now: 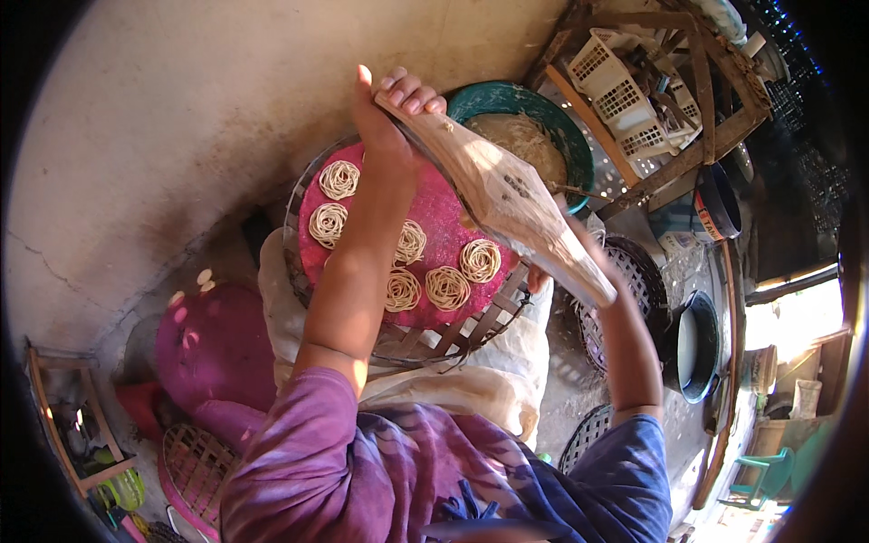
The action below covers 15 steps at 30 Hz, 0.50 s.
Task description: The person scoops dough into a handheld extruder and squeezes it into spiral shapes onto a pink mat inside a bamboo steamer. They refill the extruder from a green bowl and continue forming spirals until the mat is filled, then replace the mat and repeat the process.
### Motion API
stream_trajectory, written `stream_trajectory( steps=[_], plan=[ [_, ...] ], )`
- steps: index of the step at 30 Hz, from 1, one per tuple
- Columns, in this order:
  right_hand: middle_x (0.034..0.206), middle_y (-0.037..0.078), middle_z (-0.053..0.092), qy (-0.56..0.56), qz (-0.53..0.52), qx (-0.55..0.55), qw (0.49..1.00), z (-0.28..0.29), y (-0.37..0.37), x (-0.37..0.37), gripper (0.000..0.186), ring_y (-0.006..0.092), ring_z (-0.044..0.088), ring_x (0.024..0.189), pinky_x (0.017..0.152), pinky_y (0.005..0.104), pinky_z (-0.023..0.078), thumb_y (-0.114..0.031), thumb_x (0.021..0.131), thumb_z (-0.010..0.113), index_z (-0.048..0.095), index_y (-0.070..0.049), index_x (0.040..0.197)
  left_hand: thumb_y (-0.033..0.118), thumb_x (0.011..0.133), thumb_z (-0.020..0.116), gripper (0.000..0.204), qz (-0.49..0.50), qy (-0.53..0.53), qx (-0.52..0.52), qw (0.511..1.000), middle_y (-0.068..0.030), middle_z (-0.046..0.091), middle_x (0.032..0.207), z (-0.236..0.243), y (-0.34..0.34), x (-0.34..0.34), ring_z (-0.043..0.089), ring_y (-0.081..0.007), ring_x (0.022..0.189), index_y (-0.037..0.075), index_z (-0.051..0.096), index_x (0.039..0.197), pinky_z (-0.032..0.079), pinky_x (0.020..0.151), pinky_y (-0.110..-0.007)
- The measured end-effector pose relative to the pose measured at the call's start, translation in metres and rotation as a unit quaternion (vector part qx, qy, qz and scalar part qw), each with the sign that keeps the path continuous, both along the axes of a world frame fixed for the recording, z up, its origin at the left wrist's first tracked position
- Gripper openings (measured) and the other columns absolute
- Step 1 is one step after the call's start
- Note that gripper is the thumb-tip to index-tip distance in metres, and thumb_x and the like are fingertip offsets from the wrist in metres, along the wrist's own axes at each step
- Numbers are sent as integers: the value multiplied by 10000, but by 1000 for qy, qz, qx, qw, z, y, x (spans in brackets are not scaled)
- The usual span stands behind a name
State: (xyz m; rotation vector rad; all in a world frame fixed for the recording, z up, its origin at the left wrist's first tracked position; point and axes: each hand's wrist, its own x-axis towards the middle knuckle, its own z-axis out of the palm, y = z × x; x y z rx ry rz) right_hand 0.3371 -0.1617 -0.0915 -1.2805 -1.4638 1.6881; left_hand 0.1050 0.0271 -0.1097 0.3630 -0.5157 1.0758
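A: At far left, a second pink mat (213, 348) lies on the ground beside a woven bamboo tray (195, 466). What sits next to it?

B: A round bamboo tray (493, 317) bearing a pink mesh mat (444, 217), on which six pale noodle coils (448, 287) rest in loose spirals. The tray stands on a cloth-covered support (489, 385).

A: And the hands?

B: The left hand (385, 113) is raised above the mat's far edge, fingers curled tight round the upper end of a long wooden press (507, 195), thumb pointing up. The press slants down and rightward over the mat.

A: The right hand?

B: The right hand (539, 276) is under the press's lower end, mostly hidden behind the wood; whether its fingers grip or merely brace cannot be told.

A: Further right?

B: A green basin (566, 136) with pale dough sits behind the press, a white plastic basket (620, 90) on a wooden rack (701, 109) beyond, and a dark pan (697, 348) at right.
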Motion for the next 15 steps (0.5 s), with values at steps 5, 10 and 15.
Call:
stream_trajectory(
  steps=[5,10,15],
  plan=[
    [765,94,637,-102,-19,-97,990,23,10,10,754,132,583,558,493,262,478,-680,933,268,544,-18,1165,605,921,336,517,40,74,-66,994,-1,482,655,-25,13,5,504,-183,632,140,501,763,431,723,-362],
    [650,64,591,-320,-61,-75,943,22,27,-22,711,126,551,528,478,287,433,-632,962,264,603,-10,1020,580,920,299,510,35,86,-190,977,23,457,618,-50,27,5,470,-152,581,152,492,724,420,676,-342],
    [542,30,528,-242,-61,-73,966,45,15,-35,729,116,510,458,466,282,426,-647,952,288,630,-4,923,592,906,304,519,45,101,-177,978,39,417,560,-37,28,-3,432,-144,516,161,473,671,405,607,-340]
  ],
)
